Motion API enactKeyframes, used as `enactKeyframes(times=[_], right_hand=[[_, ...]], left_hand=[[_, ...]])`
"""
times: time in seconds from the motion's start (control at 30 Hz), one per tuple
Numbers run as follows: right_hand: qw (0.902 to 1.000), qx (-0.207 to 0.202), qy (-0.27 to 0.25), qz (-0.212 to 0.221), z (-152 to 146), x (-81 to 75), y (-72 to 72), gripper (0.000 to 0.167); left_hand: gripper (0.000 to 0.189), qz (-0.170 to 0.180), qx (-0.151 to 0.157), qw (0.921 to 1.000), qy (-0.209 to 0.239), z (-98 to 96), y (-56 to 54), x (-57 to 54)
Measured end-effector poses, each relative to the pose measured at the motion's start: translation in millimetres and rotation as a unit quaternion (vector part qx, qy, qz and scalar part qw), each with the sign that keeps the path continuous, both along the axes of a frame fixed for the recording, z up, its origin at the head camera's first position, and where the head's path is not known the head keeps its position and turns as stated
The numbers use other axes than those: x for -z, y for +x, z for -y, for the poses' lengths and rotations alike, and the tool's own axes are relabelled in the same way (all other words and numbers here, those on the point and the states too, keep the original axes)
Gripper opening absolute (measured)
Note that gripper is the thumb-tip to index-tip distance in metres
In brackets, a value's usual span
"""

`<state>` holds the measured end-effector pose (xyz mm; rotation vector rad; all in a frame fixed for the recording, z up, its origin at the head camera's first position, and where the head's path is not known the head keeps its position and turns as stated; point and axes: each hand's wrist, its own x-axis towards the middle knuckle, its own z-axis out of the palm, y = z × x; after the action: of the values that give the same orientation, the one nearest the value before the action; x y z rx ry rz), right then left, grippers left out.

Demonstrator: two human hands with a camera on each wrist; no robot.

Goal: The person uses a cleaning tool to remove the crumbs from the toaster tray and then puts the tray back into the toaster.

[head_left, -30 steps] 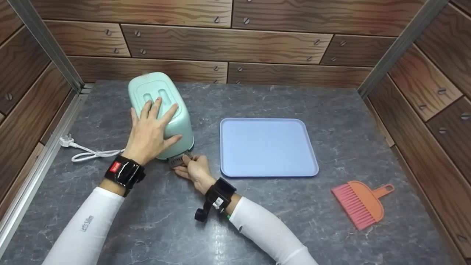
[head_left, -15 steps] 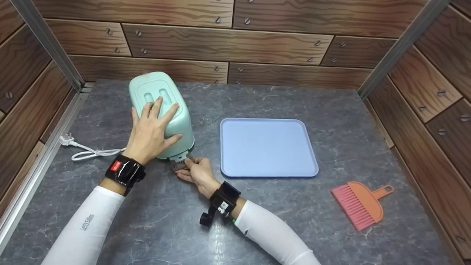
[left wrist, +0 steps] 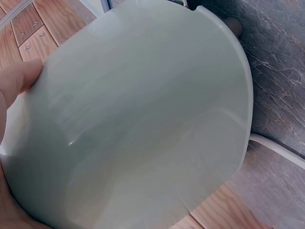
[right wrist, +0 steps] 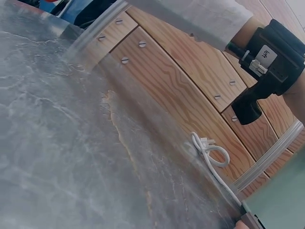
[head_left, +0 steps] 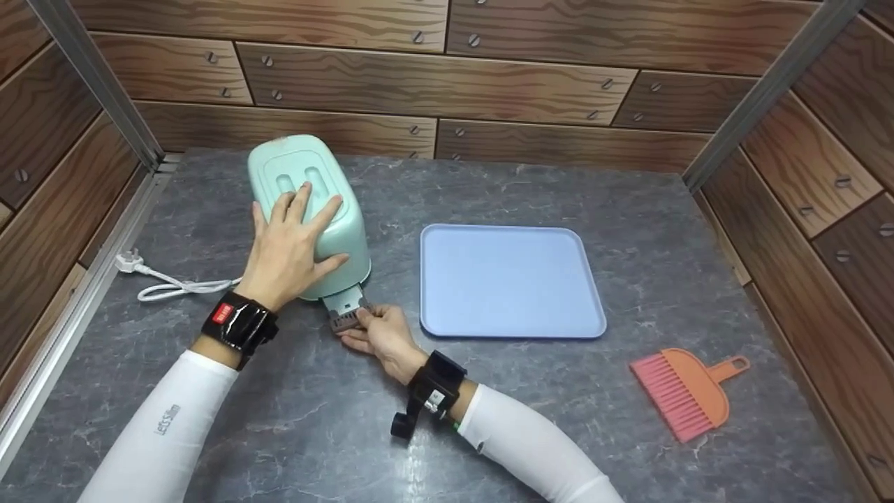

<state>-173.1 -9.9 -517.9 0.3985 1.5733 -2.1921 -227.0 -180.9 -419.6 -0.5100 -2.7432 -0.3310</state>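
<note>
A mint-green toaster stands at the left of the table, with two closed, slot-shaped recesses on top. My left hand rests on it with fingers spread over the top and the thumb along the side. In the left wrist view the toaster's smooth wall fills most of the picture. From the toaster's near end, low down, a crumb tray with a grey-brown slotted front sticks partly out. My right hand pinches that front, thumb on top and fingers beneath. In the right wrist view just a fingertip shows at the corner.
A light-blue rectangular tray lies right of the toaster. Farther right is an orange hand brush with pink bristles. A white power cord with a plug lies looped at the left. Wood-patterned walls enclose the table at the back and sides.
The crumb tray has slid farther out of the toaster toward the person, drawn by the right hand, which moved slightly back and right. The left hand keeps its place on the toaster.
</note>
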Motion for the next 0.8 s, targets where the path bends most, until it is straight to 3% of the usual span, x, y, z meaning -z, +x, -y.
enactKeyframes(times=[0.8], right_hand=[[0.9976, -0.058, -0.029, 0.023, -22, 1.6, 10.5, 0.026]], left_hand=[[0.086, 0.009, 0.000, 0.9999, -0.006, -0.8, 1.3, -0.1]])
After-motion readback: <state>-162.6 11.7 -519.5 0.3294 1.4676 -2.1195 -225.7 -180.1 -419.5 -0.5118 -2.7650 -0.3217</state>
